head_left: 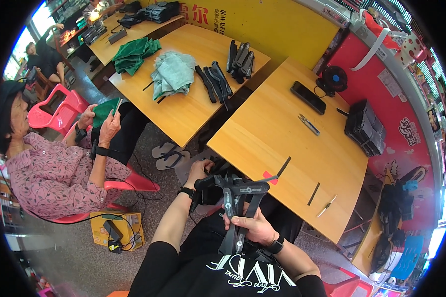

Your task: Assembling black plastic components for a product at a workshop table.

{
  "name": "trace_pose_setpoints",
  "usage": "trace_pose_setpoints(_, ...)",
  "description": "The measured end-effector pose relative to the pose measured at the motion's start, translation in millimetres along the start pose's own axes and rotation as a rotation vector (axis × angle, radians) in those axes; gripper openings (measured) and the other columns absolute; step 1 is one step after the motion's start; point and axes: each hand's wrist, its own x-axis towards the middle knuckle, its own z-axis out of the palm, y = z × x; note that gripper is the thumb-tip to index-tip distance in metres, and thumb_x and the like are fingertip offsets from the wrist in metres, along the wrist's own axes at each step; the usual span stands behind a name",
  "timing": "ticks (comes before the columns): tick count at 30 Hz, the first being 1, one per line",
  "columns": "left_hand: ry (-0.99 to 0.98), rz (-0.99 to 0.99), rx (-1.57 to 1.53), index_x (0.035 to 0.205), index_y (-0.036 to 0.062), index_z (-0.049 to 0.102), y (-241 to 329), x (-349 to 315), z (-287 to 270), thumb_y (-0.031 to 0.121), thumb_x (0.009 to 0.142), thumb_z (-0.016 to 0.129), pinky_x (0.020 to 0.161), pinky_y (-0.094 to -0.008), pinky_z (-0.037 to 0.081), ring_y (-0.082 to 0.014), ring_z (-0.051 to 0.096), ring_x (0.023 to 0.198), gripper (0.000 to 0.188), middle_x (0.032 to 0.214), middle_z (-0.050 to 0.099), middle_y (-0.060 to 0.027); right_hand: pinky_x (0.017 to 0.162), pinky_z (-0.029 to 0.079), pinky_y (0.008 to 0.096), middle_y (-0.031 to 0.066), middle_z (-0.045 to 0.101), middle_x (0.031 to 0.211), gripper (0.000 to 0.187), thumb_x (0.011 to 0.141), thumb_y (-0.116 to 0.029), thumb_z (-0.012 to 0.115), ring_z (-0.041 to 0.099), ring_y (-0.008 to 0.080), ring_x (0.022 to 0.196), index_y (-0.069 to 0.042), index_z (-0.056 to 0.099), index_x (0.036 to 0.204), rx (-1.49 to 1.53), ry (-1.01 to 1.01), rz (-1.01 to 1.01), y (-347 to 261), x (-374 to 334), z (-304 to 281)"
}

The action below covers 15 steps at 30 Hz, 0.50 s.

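Observation:
My right hand (255,227) is closed around a bundle of flat black straps (243,190) with pale printing, in front of my chest. The straps fold over into loops, and one stretches toward the table edge. My left hand (201,171) reaches down beside the table, close to black items (210,190) that I cannot make out. Its fingers are mostly hidden, so I cannot tell whether it grips anything. On the table (252,133) by the straps lie a red patch (270,177), short black strips (313,194) and a slim pointed tool (327,205).
Thread snips (308,124), a phone (308,97), a small fan (334,79) and a black stack (364,127) occupy the table. The adjoining table holds pale green cloth (173,74) and black straps (214,83). At left, a seated person handles green cloth (104,111).

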Motion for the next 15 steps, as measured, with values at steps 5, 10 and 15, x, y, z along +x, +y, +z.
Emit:
trace_pose_setpoints(5,-0.177,0.261,0.230,0.103,0.0063,0.069,14,-43,5,0.016,0.075,0.068,0.082,-0.0377,0.046,-0.0368,0.059,0.091,0.030,0.096,0.063,-0.0191,0.076,0.053,0.0302,0.0087,0.063,0.089,0.039,0.083,-0.009,0.066,0.063,0.0165,0.080,0.003,0.053,0.118,-0.117,0.075,0.008,-23,5,-22)
trace_pose_setpoints(10,-0.109,0.500,0.092,0.117,0.0053,0.062,67,-70,-18,0.017,0.073,0.071,0.091,-0.0391,0.044,-0.0370,0.057,0.102,0.046,0.113,0.059,-0.0191,0.072,0.054,0.0284,0.0079,0.064,0.087,0.029,0.082,-0.007,0.067,0.064,0.0154,0.074,0.002,0.056,0.108,-0.301,0.041,0.144,-35,7,-28)
trace_pose_setpoints(15,-0.421,0.387,-0.276,0.120,0.0030,0.060,83,-69,-35,0.014,0.078,0.073,0.091,-0.0385,0.046,-0.0335,0.060,0.104,0.045,0.113,0.063,-0.0184,0.064,0.051,0.0248,0.0034,0.064,0.079,0.018,0.084,-0.010,0.069,0.062,0.0106,0.069,-0.002,0.061,0.098,-0.479,0.074,0.165,-44,-8,-40)
